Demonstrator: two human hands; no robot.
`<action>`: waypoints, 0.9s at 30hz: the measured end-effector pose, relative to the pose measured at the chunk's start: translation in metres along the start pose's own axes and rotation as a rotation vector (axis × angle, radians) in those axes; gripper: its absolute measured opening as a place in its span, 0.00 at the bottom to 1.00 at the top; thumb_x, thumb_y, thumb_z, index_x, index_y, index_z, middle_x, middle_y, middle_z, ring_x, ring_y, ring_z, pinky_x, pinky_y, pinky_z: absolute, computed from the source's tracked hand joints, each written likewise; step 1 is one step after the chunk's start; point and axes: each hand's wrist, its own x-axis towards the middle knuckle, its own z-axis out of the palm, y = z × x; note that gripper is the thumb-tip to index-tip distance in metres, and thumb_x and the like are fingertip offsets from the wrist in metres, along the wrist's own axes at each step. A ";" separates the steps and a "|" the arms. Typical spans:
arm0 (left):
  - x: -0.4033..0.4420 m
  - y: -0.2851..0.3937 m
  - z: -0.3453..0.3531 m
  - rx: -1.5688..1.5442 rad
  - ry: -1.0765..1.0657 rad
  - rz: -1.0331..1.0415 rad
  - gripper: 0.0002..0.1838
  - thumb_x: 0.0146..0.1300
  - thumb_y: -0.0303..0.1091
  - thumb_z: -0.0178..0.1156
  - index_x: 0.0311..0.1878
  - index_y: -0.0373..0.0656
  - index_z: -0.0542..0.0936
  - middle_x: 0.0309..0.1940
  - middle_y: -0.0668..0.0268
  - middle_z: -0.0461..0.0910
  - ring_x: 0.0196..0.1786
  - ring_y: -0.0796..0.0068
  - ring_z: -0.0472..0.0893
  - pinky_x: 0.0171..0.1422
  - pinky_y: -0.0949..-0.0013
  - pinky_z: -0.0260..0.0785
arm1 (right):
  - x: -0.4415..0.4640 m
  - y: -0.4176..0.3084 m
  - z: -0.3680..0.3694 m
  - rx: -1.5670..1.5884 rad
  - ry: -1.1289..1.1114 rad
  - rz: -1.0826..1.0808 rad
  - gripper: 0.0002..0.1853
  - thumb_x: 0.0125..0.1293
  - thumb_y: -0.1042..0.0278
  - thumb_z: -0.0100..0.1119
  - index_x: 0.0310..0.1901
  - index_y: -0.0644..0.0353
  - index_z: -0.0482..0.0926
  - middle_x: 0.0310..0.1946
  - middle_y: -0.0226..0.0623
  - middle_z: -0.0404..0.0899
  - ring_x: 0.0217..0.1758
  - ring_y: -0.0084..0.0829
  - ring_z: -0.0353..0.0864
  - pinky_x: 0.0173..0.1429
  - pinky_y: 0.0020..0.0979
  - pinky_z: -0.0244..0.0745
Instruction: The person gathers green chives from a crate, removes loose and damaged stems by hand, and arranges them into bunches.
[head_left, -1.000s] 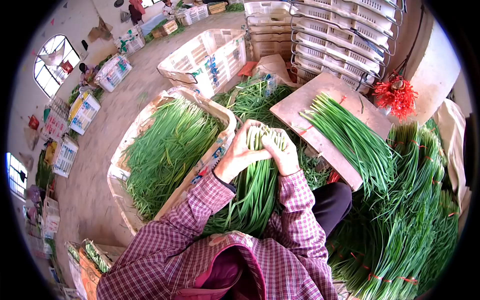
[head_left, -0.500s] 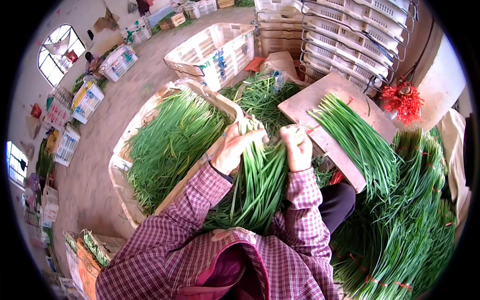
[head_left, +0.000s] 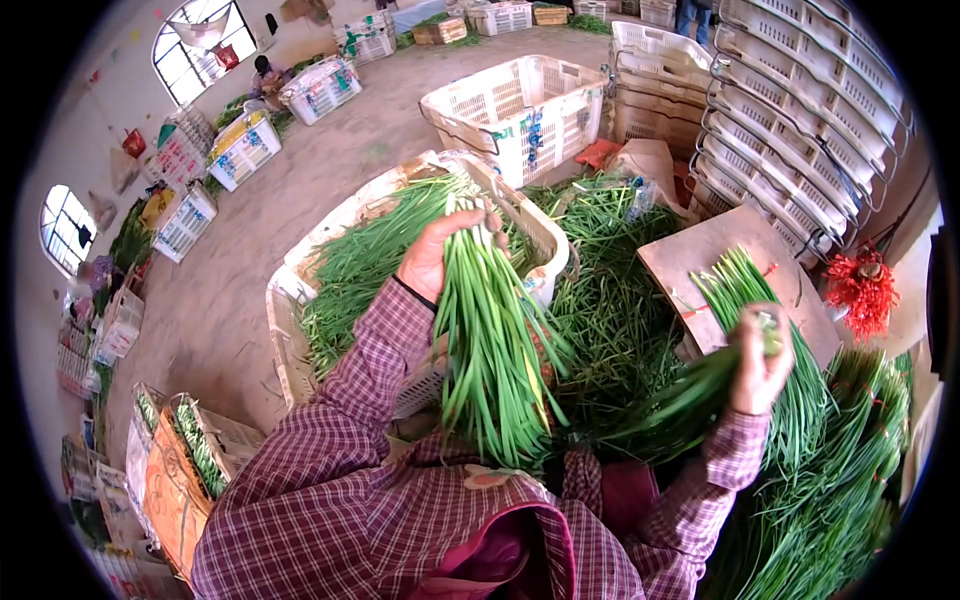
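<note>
My left hand (head_left: 428,258) is closed round the pale ends of a bunch of green stalks (head_left: 492,350), whose leaves hang down in front of me. Behind that hand, more green stalks (head_left: 365,265) lie in a white crate (head_left: 555,240). Over at the right, my right hand (head_left: 762,360) grips a second bunch of stalks (head_left: 675,405), somewhat blurred, its leaves trailing to the left. This hand is in front of the wooden board (head_left: 700,265), on which another bunch (head_left: 735,280) lies.
Loose greens (head_left: 615,300) cover the ground between crate and board. An empty white crate (head_left: 520,110) stands beyond, with stacked crates (head_left: 790,130) at the right. Red ties (head_left: 862,295) hang near the wall. Tied bundles (head_left: 820,500) are heaped at the lower right. A person (head_left: 268,80) sits far off.
The stalks have been parted into two bunches. My left hand has moved over the crate with one, my right hand rightward to the board with the other. The camera view has shifted left.
</note>
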 end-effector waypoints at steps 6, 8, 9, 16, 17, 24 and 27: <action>-0.003 -0.023 0.020 0.103 0.044 -0.035 0.11 0.62 0.27 0.57 0.48 0.42 0.74 0.35 0.62 0.80 0.40 0.60 0.83 0.43 0.56 0.81 | -0.026 -0.012 0.111 0.168 -0.489 0.146 0.07 0.60 0.72 0.62 0.39 0.62 0.81 0.25 0.27 0.80 0.23 0.15 0.74 0.26 0.19 0.69; -0.002 -0.025 0.023 0.144 0.024 -0.029 0.11 0.62 0.26 0.57 0.48 0.41 0.74 0.35 0.62 0.80 0.41 0.59 0.83 0.43 0.55 0.80 | -0.029 -0.010 0.127 0.128 -0.535 0.137 0.10 0.58 0.71 0.64 0.41 0.63 0.81 0.26 0.32 0.82 0.25 0.17 0.78 0.29 0.23 0.74; -0.002 -0.027 0.025 0.187 0.034 0.012 0.11 0.62 0.26 0.57 0.47 0.41 0.74 0.35 0.61 0.80 0.40 0.60 0.83 0.43 0.56 0.80 | -0.031 -0.012 0.134 0.069 -0.518 0.092 0.13 0.55 0.67 0.67 0.41 0.63 0.81 0.28 0.37 0.84 0.26 0.21 0.80 0.32 0.26 0.76; -0.006 -0.037 0.042 0.370 0.068 0.106 0.13 0.60 0.26 0.59 0.49 0.39 0.73 0.34 0.60 0.81 0.36 0.63 0.84 0.41 0.64 0.79 | -0.031 -0.017 0.148 -0.291 -0.533 -0.029 0.17 0.53 0.62 0.71 0.40 0.63 0.81 0.34 0.46 0.84 0.38 0.39 0.86 0.44 0.34 0.78; -0.007 -0.038 0.045 0.365 0.055 0.089 0.13 0.60 0.26 0.59 0.49 0.39 0.73 0.33 0.59 0.81 0.36 0.64 0.84 0.41 0.65 0.79 | -0.030 -0.016 0.147 -0.327 -0.567 0.010 0.15 0.54 0.63 0.70 0.39 0.63 0.81 0.31 0.46 0.84 0.34 0.36 0.86 0.42 0.33 0.77; -0.004 -0.048 0.038 0.504 -0.030 0.121 0.10 0.60 0.27 0.62 0.45 0.40 0.77 0.32 0.70 0.80 0.33 0.80 0.80 0.40 0.74 0.74 | -0.012 0.000 0.126 0.118 -0.791 0.267 0.09 0.57 0.70 0.62 0.36 0.65 0.82 0.24 0.29 0.81 0.27 0.16 0.75 0.35 0.22 0.71; -0.002 -0.053 0.032 0.531 -0.141 0.064 0.12 0.58 0.28 0.65 0.45 0.42 0.78 0.33 0.74 0.79 0.37 0.85 0.77 0.45 0.77 0.70 | -0.007 0.008 0.119 0.288 -0.857 0.467 0.10 0.58 0.70 0.62 0.39 0.68 0.82 0.30 0.31 0.83 0.34 0.18 0.78 0.44 0.23 0.73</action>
